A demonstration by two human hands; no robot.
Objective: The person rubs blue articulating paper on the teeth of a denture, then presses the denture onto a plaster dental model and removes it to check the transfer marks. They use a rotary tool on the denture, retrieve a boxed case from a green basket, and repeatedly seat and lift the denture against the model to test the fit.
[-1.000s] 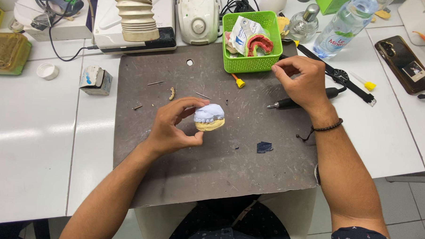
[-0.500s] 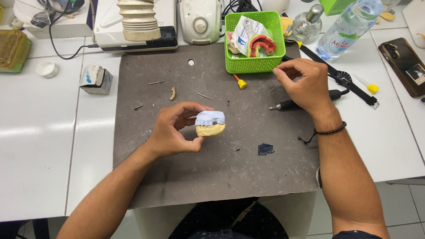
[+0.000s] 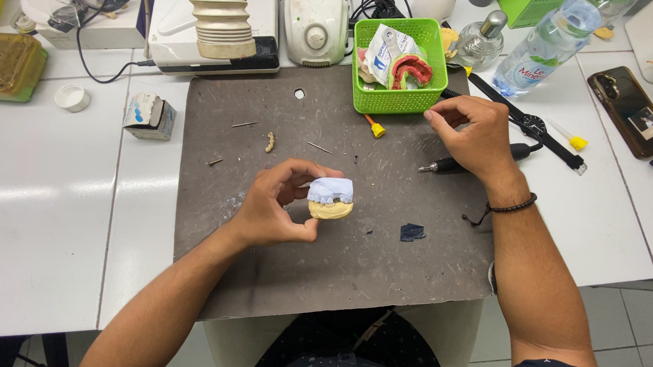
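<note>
Covering white bench (image 3: 43,217): grey mat (image 3: 323,270) (scuffed)

Dental lab: tooth cast (image 3: 330,199), handpiece (image 3: 479,159), grey mat (image 3: 265,275).

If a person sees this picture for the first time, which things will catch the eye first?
Probably the left hand, which holds a small dental cast, pale blue above and yellow below, over the middle of the grey mat. Next, the bright green basket at the mat's far edge, with a red denture base inside. The right hand rests beside it, over a dark handpiece.
</note>
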